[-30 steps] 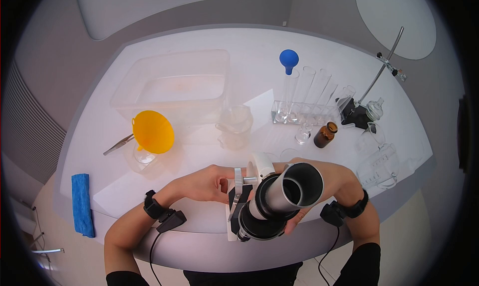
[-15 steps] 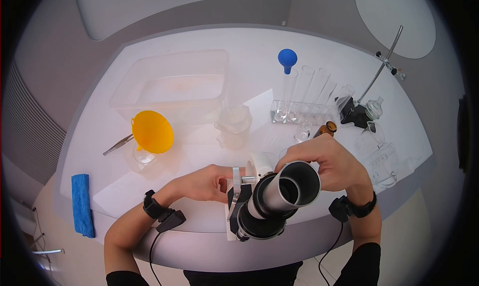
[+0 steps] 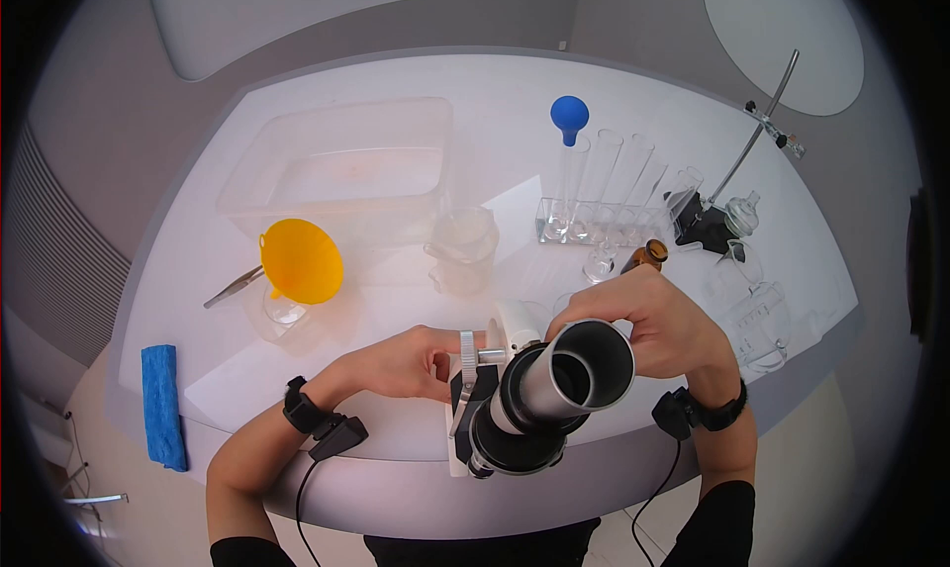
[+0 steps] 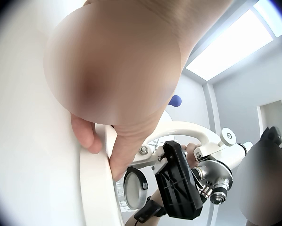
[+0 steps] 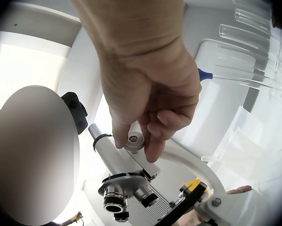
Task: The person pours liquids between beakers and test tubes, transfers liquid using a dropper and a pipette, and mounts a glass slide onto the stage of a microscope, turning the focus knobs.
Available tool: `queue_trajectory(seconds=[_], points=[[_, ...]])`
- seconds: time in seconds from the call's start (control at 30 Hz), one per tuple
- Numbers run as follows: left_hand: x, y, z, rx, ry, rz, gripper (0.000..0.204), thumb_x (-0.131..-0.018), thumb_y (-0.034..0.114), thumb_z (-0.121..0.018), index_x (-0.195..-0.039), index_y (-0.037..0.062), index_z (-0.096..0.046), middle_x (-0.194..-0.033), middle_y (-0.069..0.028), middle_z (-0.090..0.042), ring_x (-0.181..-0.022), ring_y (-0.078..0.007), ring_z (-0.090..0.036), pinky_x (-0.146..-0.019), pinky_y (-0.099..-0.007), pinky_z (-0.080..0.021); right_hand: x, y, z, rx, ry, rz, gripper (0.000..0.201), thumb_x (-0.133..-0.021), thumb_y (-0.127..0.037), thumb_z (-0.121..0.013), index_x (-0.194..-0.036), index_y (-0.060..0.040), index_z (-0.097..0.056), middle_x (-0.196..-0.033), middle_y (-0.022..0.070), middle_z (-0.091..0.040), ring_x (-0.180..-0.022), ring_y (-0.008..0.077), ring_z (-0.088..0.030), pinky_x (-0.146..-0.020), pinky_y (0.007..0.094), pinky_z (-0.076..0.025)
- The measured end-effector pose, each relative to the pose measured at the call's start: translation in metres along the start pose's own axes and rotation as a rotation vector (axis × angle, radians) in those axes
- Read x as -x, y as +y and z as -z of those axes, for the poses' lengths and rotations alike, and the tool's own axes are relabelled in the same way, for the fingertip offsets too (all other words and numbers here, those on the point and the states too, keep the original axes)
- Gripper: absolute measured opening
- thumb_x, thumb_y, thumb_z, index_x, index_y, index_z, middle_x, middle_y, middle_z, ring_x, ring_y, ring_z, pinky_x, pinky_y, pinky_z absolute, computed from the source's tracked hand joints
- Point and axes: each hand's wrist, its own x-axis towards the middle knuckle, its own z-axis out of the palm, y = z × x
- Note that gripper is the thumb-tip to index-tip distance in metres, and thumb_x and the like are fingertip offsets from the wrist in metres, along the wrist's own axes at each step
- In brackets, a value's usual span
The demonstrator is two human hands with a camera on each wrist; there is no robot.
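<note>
A white microscope [image 3: 507, 394] stands at the near edge of the table, its silver eyepiece tube [image 3: 601, 367] pointing up toward the head camera. My left hand [image 3: 401, 362] grips its white base [image 4: 95, 183], fingers on one side and thumb on the other. With thumb and fingers, my right hand [image 5: 148, 94] pinches the focus knob [image 5: 134, 140] high on the microscope's arm. The black stage [image 4: 178, 183] and round mirror [image 4: 135, 188] show in the left wrist view. Objective lenses [image 5: 115, 200] hang below the tube in the right wrist view.
Close beyond my right hand is a brown bottle [image 3: 648, 254]. Behind it stand a test tube rack [image 3: 604, 226] with a blue rubber bulb [image 3: 569, 117] and an iron stand [image 3: 705, 229]. Leftward are a beaker [image 3: 463, 252], a yellow funnel [image 3: 302, 260] and a plastic tub [image 3: 336, 206].
My right hand has moved from beneath and behind the eyepiece tube up to the microscope's right side, taking hold of the focus knob. My left hand has stayed on the base.
</note>
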Motion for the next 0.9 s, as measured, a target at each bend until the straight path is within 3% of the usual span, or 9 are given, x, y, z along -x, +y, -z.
queue_trajectory(seconds=[0.27,0.47,0.53,0.63,0.83,0.9], points=[[0.001,0.003,-0.001,0.029,0.005,-0.003,0.065,-0.080,0.014,-0.075,-0.141,0.0208,-0.051,-0.083,0.0003,-0.064,-0.063,-0.0083,-0.052,-0.062,-0.0240,-0.047,0.000,0.002,0.000,0.002,-0.001,-0.004,0.032,-0.080,-0.026,-0.081,-0.104,-0.0066,-0.072,-0.071,0.0018,-0.065,-0.049,0.0057,-0.044,-0.046,0.0216,-0.030],[0.001,0.004,0.000,0.005,0.003,0.029,0.060,-0.080,0.013,-0.075,-0.136,0.0171,-0.055,-0.081,-0.0010,-0.064,-0.064,-0.0088,-0.053,-0.062,-0.0246,-0.047,-0.004,0.003,-0.003,-0.107,-0.185,-0.063,0.053,-0.070,-0.037,-0.087,-0.107,-0.0031,-0.069,-0.064,0.0000,-0.061,-0.049,0.0054,-0.043,-0.047,0.0211,-0.029],[0.002,0.006,0.000,0.050,0.012,0.046,0.057,-0.080,0.012,-0.075,-0.134,0.0144,-0.057,-0.080,-0.0022,-0.064,-0.064,-0.0093,-0.053,-0.061,-0.0253,-0.046,-0.004,0.002,-0.007,-0.165,-0.251,-0.245,0.052,-0.067,-0.041,-0.088,-0.093,-0.0029,-0.066,-0.058,-0.0025,-0.052,-0.048,0.0055,-0.042,-0.047,0.0211,-0.027],[0.002,-0.005,-0.001,0.034,0.025,-0.058,0.057,-0.079,0.011,-0.075,-0.133,0.0138,-0.057,-0.079,-0.0025,-0.063,-0.064,-0.0095,-0.054,-0.060,-0.0254,-0.046,-0.005,0.009,-0.016,-0.308,-0.327,-0.303,0.051,-0.065,-0.043,-0.089,-0.085,-0.0072,-0.059,-0.054,-0.0048,-0.045,-0.046,0.0057,-0.040,-0.048,0.0210,-0.027],[0.011,0.023,0.004,0.085,0.058,-0.038,0.055,-0.078,0.011,-0.075,-0.131,0.0136,-0.059,-0.079,-0.0028,-0.063,-0.062,-0.0103,-0.054,-0.060,-0.0252,-0.047,-0.002,0.024,-0.019,-0.230,-0.427,-0.292,0.055,-0.063,-0.043,-0.090,-0.088,-0.0089,-0.054,-0.055,-0.0041,-0.047,-0.047,0.0064,-0.042,-0.047,0.0219,-0.026],[0.003,0.007,0.001,0.057,0.033,-0.004,0.056,-0.078,0.012,-0.075,-0.131,0.0139,-0.059,-0.079,-0.0029,-0.063,-0.062,-0.0105,-0.054,-0.060,-0.0252,-0.047,-0.008,0.008,-0.022,-0.299,-0.355,-0.299,0.055,-0.062,-0.043,-0.090,-0.086,-0.0095,-0.054,-0.057,-0.0042,-0.048,-0.048,0.0064,-0.042,-0.047,0.0219,-0.026]])
